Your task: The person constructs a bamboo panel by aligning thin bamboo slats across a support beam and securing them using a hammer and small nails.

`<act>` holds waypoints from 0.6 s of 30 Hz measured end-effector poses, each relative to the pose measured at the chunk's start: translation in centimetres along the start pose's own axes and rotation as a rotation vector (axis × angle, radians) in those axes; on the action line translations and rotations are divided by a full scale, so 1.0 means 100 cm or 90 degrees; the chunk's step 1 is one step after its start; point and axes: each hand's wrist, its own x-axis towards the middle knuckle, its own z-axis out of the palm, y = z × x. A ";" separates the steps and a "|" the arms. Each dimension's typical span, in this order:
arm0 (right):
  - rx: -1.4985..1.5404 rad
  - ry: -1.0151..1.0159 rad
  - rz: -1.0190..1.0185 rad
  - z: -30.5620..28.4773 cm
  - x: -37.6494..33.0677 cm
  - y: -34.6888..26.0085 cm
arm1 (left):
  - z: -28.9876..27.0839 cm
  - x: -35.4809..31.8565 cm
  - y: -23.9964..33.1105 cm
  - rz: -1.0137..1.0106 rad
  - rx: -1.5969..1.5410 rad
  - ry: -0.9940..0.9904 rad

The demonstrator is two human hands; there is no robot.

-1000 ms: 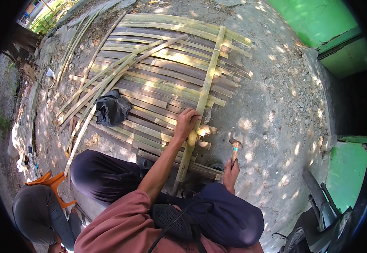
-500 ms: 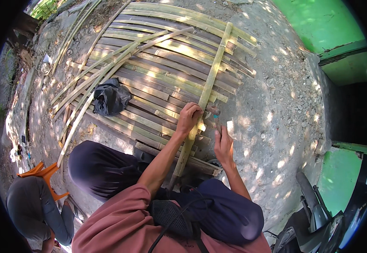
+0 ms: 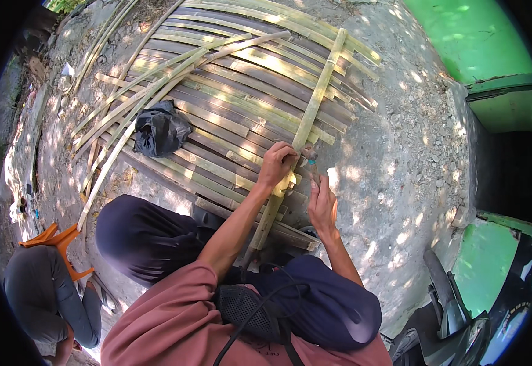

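A panel of flat bamboo slats (image 3: pixel 229 116) lies on the gravel ground in front of me. A long bamboo batten (image 3: pixel 314 104) runs across the slats toward my knees. My left hand (image 3: pixel 276 165) sits on this batten about midway along it, fingers curled and pinched at its edge. Just to its right, my right hand (image 3: pixel 322 204) grips the handle of a small hammer (image 3: pixel 308 160), whose head is close to my left fingertips. Whatever the left fingers pinch is too small to see.
A crumpled black plastic bag (image 3: pixel 159 128) lies on the slats at left. Loose bamboo strips (image 3: pixel 110 128) fan out beyond it. Another person (image 3: pixel 46 299) crouches at lower left by an orange stool (image 3: pixel 55 238). Green walls (image 3: pixel 479 43) stand at right, and a motorbike (image 3: pixel 461 317) at lower right.
My right hand has come up from the ground at my right and brought the hammer to the batten beside my left hand. The left hand has stayed on the batten.
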 end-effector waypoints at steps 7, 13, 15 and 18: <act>-0.059 -0.019 0.019 0.007 -0.004 0.006 | 0.001 0.000 0.002 -0.004 0.021 -0.007; 0.044 0.118 -0.087 -0.006 0.004 -0.016 | 0.000 0.000 0.000 0.002 0.007 0.005; 0.040 0.140 -0.115 -0.003 0.003 -0.012 | 0.001 0.002 0.000 0.004 -0.011 0.008; -0.122 -0.088 0.071 0.008 -0.001 -0.002 | -0.002 0.000 0.002 -0.017 0.016 -0.008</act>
